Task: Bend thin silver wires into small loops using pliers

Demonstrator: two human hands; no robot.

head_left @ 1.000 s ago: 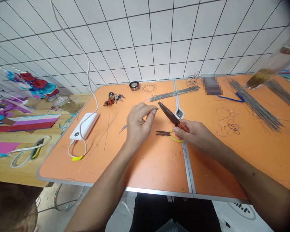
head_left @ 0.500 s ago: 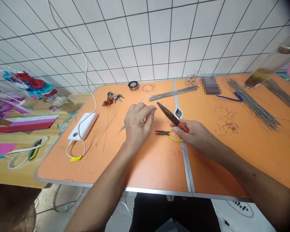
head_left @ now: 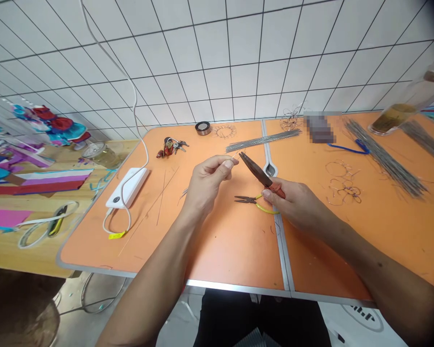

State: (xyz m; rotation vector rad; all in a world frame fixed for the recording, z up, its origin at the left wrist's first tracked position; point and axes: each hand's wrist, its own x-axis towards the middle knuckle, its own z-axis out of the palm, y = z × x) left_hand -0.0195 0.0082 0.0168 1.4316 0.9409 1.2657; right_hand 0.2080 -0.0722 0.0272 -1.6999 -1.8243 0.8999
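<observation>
- Left hand (head_left: 208,180): raised above the table, thumb and index finger pinched together on a short, thin wire (head_left: 235,156), with remaining fingers curled.
- Wire: projecting from the left fingertips toward the other hand, close to the tips of the pliers; contact between tips and wire too small to tell.
- Right hand (head_left: 292,195): wrapped around the red-orange handles of dark, long-nosed pliers (head_left: 255,168), with nose aimed up and to the left.
- Just below the pliers: second pliers (head_left: 252,200), yellow-handled, lying on the orange table (head_left: 231,250) near the right fingers.
- Beyond the hands: bundle of straight grey wires (head_left: 262,140), laid across the table's metal seam; roll of tape (head_left: 203,127) near the tiled wall (head_left: 202,58).
- To the left: bunch of keys (head_left: 172,147); white power bank (head_left: 127,188) with white cable (head_left: 135,106) draped over; loose wires (head_left: 161,195) crossing on the tabletop.
- To the right: bent wire shapes (head_left: 349,193), looped like petals; larger wire bundle (head_left: 386,159), set slantwise; blue strap (head_left: 362,146) beside a blurred-out object (head_left: 320,128); clear bottle (head_left: 394,115) with brownish contents at the far corner.
</observation>
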